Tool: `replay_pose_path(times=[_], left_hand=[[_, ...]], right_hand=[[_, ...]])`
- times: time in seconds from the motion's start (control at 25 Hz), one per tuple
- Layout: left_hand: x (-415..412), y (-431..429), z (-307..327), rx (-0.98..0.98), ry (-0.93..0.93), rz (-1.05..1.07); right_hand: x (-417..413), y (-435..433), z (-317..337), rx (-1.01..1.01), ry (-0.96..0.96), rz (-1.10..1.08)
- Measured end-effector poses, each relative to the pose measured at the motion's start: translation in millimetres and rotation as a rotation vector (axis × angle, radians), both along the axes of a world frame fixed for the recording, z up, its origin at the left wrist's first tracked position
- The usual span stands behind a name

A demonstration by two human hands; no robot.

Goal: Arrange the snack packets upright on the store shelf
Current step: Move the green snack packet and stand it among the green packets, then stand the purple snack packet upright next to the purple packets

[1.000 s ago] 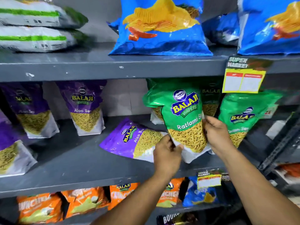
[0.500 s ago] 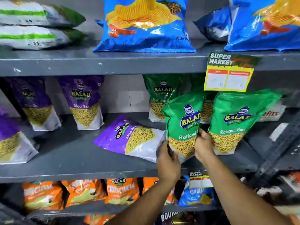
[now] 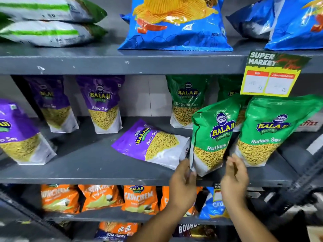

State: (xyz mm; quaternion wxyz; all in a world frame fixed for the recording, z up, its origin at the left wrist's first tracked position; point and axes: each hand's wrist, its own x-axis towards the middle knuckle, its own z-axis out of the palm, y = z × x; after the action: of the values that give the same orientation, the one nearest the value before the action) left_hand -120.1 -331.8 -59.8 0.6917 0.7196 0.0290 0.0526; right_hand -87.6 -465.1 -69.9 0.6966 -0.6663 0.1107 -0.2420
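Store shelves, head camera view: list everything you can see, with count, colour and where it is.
Ratlami Sev packets: four, green, middle shelf right, upright.
Aloo Sev packets: three upright, purple, middle shelf left.
Fallen Aloo Sev packet: one, purple, flat at middle shelf centre.
Chips bags: at least three, blue, top shelf.
White-green bags: two, stacked, top left.
Crunchem packets: several, orange, lower shelf.
Price tag: one, yellow-green, top shelf edge.
Left hand: on front green packet's lower corner.
Right hand: open beside it.
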Motion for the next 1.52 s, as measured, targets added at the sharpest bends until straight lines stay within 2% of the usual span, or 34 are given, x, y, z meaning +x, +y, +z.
replay_pose_path(times=[0.08,0.2,0.28,0.32,0.36,0.44,0.56,0.64,0.72,0.88,1.04,1.16,1.36,1.52], left_hand=[[-21.1,21.3,1.2,-0.107,0.096,0.086],[-29.2,64.3,5.2,-0.488,0.296,0.274],[-16.5,91.5,8.5,-0.755,0.401,0.375],[-7.3,102.8,11.3,-0.811,0.445,0.398],[2.1,112.4,13.4,-0.83,0.481,0.398],[18.5,125.1,19.7,-0.806,0.556,0.346],[36.2,126.0,23.2,-0.795,0.646,0.207],[43.9,123.0,19.7,-0.804,0.682,0.145],[47.8,120.2,19.0,-0.797,0.714,0.099],[60.0,131.7,16.1,-0.808,0.764,0.099],[60.7,150.9,17.8,-0.789,0.796,0.099],[60.0,173.0,20.6,-0.718,0.757,0.107],[61.6,209.2,32.5,-0.506,0.497,0.126],[66.7,236.1,40.3,-0.343,0.214,0.172]], right_hand=[[-28.4,20.3,9.3,-0.155,-0.106,0.145],[-31.6,56.3,36.1,-0.528,-0.252,0.487],[-8.2,87.0,59.2,-0.694,-0.356,0.569],[9.4,101.1,69.2,-0.747,-0.351,0.57],[30.5,115.6,77.3,-0.789,-0.294,0.551],[73.8,140.5,89.0,-0.851,-0.058,0.555],[123.5,156.5,93.7,-1.172,0.299,0.562],[137.4,154.7,91.3,-1.226,0.484,0.576],[139.8,152.7,87.9,-1.298,0.583,0.6],[134.6,164.8,93.4,-1.43,0.632,0.598],[127.0,166.6,100.8,-1.21,0.696,0.643],[114.5,163.5,91.5,-1.07,0.592,0.553],[95.0,162.3,62.0,-0.587,0.358,0.451],[71.3,182.2,53.7,-0.387,0.163,0.423]])
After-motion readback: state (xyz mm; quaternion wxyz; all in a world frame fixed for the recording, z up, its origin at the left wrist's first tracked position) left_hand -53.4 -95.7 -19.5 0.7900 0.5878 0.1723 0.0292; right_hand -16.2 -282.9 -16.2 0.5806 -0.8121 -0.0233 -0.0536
